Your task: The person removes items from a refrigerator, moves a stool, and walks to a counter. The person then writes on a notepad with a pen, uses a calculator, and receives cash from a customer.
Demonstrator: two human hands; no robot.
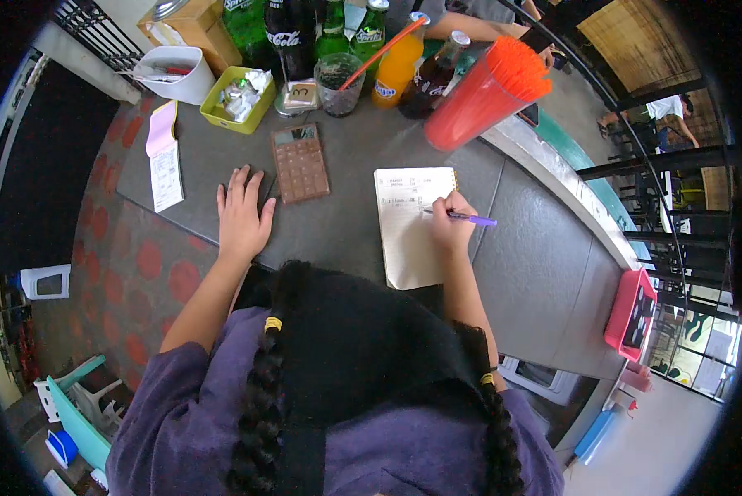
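My right hand point(453, 221) grips a purple pen point(477, 219), its tip at the open page of a notepad point(410, 240). Several handwritten lines fill the upper part of that page. Flat on the grey table point(346, 223), my left hand point(244, 213) rests with its fingers spread and holds nothing. A brown calculator point(301, 163), patterned like a chocolate bar, lies just right of the left fingers. Beyond them, near the table's left edge, is a receipt pad point(166, 169) with its pink sheet folded back.
Along the back stand a white bin point(176, 76), a yellow-green basket point(237, 114), a glass with a straw point(338, 95), an orange soda bottle point(399, 66), several other bottles and a tall container of red straws point(480, 99). A pink tray point(629, 314) sits at the far right.
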